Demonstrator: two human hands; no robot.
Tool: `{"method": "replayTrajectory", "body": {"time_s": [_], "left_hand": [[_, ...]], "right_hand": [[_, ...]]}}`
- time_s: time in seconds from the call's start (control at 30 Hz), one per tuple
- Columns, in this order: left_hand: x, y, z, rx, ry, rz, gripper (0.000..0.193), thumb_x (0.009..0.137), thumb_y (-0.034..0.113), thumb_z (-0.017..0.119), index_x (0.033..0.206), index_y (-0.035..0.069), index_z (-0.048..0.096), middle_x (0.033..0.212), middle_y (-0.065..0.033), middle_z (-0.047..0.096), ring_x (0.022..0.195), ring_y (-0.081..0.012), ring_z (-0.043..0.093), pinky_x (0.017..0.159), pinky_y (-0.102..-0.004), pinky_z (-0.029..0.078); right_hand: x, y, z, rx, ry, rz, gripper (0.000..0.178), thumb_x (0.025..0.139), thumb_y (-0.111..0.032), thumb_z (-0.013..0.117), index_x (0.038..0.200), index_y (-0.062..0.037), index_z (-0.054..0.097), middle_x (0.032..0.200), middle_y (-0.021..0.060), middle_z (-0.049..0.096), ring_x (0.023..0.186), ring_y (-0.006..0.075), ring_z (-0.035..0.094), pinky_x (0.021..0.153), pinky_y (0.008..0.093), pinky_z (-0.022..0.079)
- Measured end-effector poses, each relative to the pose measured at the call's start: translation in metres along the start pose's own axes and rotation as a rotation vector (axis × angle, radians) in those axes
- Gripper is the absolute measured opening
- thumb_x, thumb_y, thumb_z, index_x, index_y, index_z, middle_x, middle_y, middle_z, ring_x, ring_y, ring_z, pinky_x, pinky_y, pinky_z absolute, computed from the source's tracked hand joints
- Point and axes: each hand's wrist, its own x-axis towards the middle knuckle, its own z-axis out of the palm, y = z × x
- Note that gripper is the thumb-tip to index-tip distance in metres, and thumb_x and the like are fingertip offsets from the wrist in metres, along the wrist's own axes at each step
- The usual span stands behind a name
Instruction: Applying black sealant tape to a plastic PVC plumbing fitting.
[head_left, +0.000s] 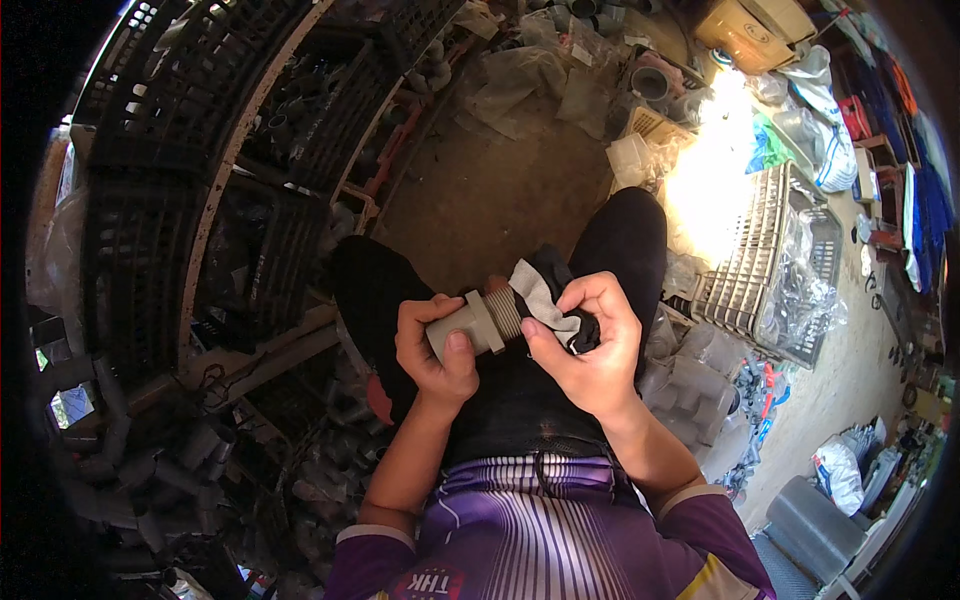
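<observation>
The left hand (pixel 435 348) is gripping a grey threaded pipe fitting (pixel 483 322) around its smooth body, the thumb pressing on the near side and the fingers curling over the far side. The fitting is lying tilted above the person's lap, between the two hands, its flat-sided collar and ribbed threads pointing up toward the right. The right hand (pixel 592 340) is pinching a bunched grey-and-black cloth (pixel 538 293) between thumb and forefinger, its remaining fingers curling in behind; the cloth is overlapping the threaded end in this view. Black trousers (pixel 628 235) are covering the spread legs below, and a purple striped jersey (pixel 545 530) is filling the lower edge. Dark pipe fittings (pixel 205 440) are lying heaped at lower left, beneath a rack holding black plastic crates (pixel 140 255). On the right, a slatted crate (pixel 738 250) is holding clear plastic, and a cardboard box (pixel 745 35) is sitting farther up.
</observation>
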Motion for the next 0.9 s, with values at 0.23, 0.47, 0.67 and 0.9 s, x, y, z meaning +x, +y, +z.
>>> {"method": "replayTrajectory", "body": {"time_s": [0.23,0.47,0.67,0.9], "left_hand": [[0.002,0.004,0.001,0.045,0.010,-0.022,0.041,0.091,0.037,0.053,0.093,-0.004,0.052,0.089,-0.0093,0.053,0.081,-0.0151,0.052,0.075,-0.0288,0.042],[0.001,0.004,0.000,0.026,-0.009,-0.026,0.038,0.090,0.035,0.054,0.093,-0.004,0.053,0.090,-0.0099,0.054,0.083,-0.0158,0.053,0.076,-0.0293,0.043],[-0.001,0.002,-0.002,0.082,-0.010,0.018,0.038,0.090,0.034,0.055,0.093,-0.004,0.052,0.089,-0.0103,0.054,0.081,-0.0154,0.052,0.075,-0.0288,0.043],[0.006,-0.011,-0.003,0.034,-0.028,0.213,0.033,0.082,0.025,0.061,0.085,-0.006,0.052,0.073,-0.0141,0.058,0.058,-0.0205,0.058,0.056,-0.0301,0.048]], "right_hand": [[0.000,0.003,-0.002,-0.005,0.014,-0.024,0.025,0.074,0.002,0.075,0.089,-0.0015,0.055,0.080,0.0033,0.062,0.075,0.0067,0.057,0.069,0.0211,0.046],[-0.001,0.006,0.000,-0.048,0.048,-0.037,0.025,0.072,0.002,0.076,0.087,-0.0021,0.057,0.080,0.0037,0.062,0.072,0.0071,0.058,0.067,0.0208,0.046],[0.001,0.008,0.002,-0.125,0.048,-0.082,0.027,0.072,0.002,0.076,0.089,-0.0015,0.056,0.076,0.0042,0.062,0.070,0.0063,0.058,0.064,0.0208,0.047],[0.003,0.000,-0.002,-0.235,-0.041,-0.105,0.028,0.073,0.001,0.074,0.092,-0.0020,0.054,0.073,0.0089,0.067,0.068,0.0128,0.068,0.061,0.0234,0.050]]}}
